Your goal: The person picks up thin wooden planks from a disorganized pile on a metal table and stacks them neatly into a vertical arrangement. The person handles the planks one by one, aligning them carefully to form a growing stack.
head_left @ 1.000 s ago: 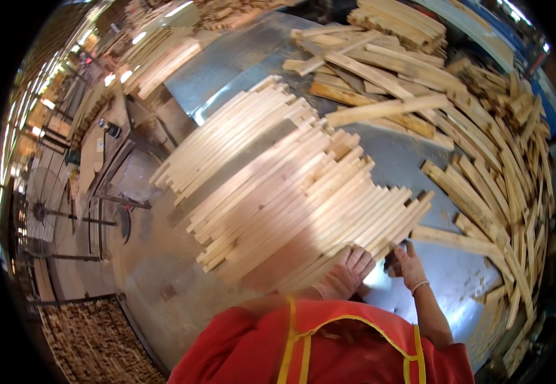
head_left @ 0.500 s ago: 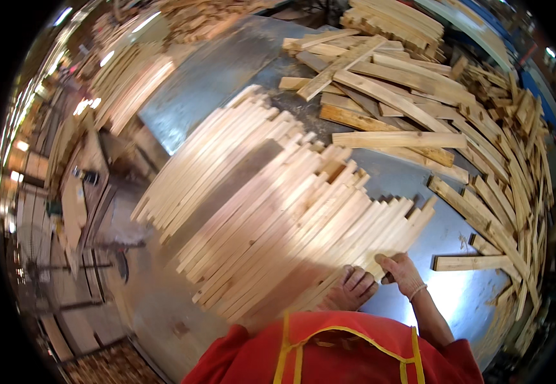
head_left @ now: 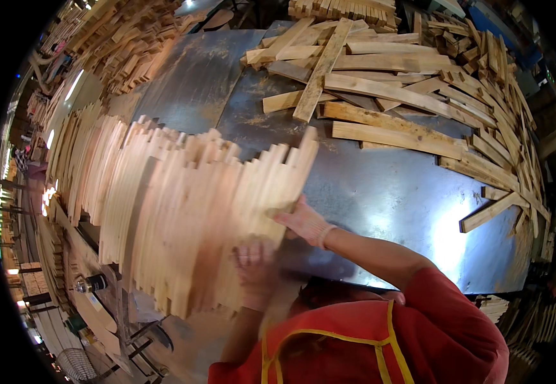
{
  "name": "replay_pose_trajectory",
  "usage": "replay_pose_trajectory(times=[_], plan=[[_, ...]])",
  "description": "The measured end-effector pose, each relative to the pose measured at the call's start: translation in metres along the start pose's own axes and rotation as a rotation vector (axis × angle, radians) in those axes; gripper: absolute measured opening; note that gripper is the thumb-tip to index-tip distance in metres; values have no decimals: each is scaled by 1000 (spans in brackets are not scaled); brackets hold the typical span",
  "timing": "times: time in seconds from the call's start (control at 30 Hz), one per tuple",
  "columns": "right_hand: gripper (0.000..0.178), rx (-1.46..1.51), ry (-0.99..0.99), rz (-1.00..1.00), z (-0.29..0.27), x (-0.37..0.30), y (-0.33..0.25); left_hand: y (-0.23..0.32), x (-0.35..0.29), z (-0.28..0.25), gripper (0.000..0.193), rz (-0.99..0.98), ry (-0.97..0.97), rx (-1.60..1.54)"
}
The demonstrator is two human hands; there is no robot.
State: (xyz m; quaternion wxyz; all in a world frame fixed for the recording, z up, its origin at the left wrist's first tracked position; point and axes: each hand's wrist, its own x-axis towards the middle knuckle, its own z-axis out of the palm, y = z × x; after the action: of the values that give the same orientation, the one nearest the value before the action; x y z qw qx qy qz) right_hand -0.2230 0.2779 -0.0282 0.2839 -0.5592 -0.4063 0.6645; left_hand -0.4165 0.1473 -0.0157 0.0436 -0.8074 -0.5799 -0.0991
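Any print on the dark cylindrical container (head_left: 91,283) at the lower left is too small to read; against the earlier frames the view has turned, so that the row of pale wooden strips (head_left: 182,217), formerly slanting, now runs almost up and down, left of the bare metal worktop (head_left: 387,192) area. Right hand (head_left: 308,224) sits at the row's right edge, thumb over the outermost strips — fingers partly hidden, closure of grip cannot be told. Left hand (head_left: 255,265), blurred, rests on the strips' near part, fingers bent — opening and hold likewise unclear.
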Motion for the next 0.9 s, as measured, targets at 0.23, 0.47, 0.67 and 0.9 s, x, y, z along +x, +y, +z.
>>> replay_pose_trajectory(times=[0.23, 0.47, 0.67, 0.9], plan=[[80, -284, -210, -273, 35, 58, -77, -93, 16, 24, 75, -327, -127, 256], [105, -1369, 239, -237, -227, 55, -159, -58, 27, 18, 76, -418, -119, 198], [106, -1511, 224, -93, -270, 40, -108, -76, 28, 11, 73, -296, -48, 211], [98, -973, -10, 231, -230, -52, -106, -81, 14, 19, 72, -303, -33, 217]])
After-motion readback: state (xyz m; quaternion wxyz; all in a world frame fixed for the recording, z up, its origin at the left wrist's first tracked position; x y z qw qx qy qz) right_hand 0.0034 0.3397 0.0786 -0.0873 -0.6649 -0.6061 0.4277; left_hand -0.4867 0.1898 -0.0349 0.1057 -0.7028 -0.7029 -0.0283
